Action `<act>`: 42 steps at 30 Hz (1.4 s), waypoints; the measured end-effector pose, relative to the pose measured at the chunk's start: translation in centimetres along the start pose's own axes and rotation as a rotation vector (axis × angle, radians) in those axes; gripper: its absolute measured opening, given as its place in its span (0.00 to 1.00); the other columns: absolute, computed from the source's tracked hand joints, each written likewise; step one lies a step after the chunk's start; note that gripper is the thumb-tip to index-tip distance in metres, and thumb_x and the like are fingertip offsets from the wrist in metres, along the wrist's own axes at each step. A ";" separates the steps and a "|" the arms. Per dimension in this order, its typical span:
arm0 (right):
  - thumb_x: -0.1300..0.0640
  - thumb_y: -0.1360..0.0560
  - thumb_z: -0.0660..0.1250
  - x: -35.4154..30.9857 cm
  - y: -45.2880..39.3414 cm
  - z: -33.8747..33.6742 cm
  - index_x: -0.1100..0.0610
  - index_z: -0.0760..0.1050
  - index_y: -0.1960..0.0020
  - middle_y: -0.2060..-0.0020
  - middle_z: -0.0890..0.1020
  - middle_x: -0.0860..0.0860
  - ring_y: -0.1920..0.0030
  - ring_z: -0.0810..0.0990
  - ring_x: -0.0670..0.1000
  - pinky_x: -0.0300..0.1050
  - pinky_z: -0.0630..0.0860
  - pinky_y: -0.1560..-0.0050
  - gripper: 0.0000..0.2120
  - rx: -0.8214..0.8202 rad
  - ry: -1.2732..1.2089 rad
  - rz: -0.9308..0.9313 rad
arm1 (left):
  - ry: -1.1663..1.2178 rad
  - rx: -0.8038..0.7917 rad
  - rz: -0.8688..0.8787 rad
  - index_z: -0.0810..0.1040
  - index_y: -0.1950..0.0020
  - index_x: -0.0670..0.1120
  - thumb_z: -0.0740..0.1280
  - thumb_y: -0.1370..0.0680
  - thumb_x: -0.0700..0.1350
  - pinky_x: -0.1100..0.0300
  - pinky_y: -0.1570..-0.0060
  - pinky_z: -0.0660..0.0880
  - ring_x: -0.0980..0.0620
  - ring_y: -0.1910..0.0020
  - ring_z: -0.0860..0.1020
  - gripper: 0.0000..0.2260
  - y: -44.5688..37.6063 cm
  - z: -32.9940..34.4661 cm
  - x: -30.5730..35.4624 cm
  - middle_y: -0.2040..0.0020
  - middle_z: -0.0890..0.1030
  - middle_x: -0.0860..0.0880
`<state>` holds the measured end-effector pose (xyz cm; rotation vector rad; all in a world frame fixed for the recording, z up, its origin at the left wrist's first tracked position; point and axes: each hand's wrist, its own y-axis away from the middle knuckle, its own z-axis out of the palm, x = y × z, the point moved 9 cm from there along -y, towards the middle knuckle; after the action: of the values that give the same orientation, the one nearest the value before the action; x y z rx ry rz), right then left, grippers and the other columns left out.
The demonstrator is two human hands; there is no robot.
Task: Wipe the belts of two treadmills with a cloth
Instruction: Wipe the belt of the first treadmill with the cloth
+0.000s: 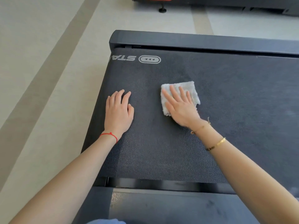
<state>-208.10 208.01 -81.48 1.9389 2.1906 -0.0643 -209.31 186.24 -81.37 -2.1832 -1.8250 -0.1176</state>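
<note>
A dark textured treadmill belt (226, 97) fills the middle of the head view, with a white logo near its far left corner. A folded light grey cloth (192, 90) lies flat on the belt. My right hand (181, 107) presses on the cloth with straight, spread fingers. My left hand (119, 113) rests flat on the bare belt to the left of the cloth, close to the belt's left edge. A second treadmill (226, 4) shows partly at the top, dark with a red patch.
Dark side rails frame the belt at the far edge (194, 40) and the near edge (161, 206). Pale tiled floor (48, 78) with darker stripes runs along the left. A black foot (162, 10) of the far machine stands on the floor.
</note>
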 end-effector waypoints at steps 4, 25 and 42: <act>0.48 0.17 0.40 -8.1 7.8 3.1 0.47 0.45 0.20 0.20 0.49 0.53 0.22 0.47 0.63 0.62 0.46 0.24 0.26 -0.022 0.150 -0.349 | 0.008 0.032 0.009 0.69 0.26 0.44 0.58 0.19 0.43 0.42 0.25 0.57 0.40 0.27 0.64 0.21 0.2 -0.3 0.2 0.26 0.68 0.42; 0.47 0.16 0.42 -5.9 13.2 3.0 0.44 0.44 0.20 0.20 0.47 0.47 0.21 0.45 0.57 0.56 0.42 0.22 0.24 -0.018 0.035 -0.273 | 0.009 0.027 0.033 0.68 0.25 0.45 0.57 0.18 0.45 0.42 0.25 0.57 0.41 0.26 0.64 0.20 0.0 0.1 -0.1 0.26 0.68 0.42; 0.44 0.17 0.37 -1.6 10.8 1.9 0.40 0.39 0.21 0.21 0.41 0.44 0.21 0.37 0.54 0.53 0.35 0.23 0.24 -0.058 0.009 -0.126 | 0.056 -0.074 0.056 0.64 0.23 0.45 0.56 0.18 0.45 0.40 0.24 0.53 0.43 0.23 0.58 0.22 -0.7 0.1 3.4 0.23 0.63 0.44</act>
<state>-197.00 207.58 -81.91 1.7737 2.2920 -0.0117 -209.36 189.64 -80.50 -2.2551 -1.7538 -0.2352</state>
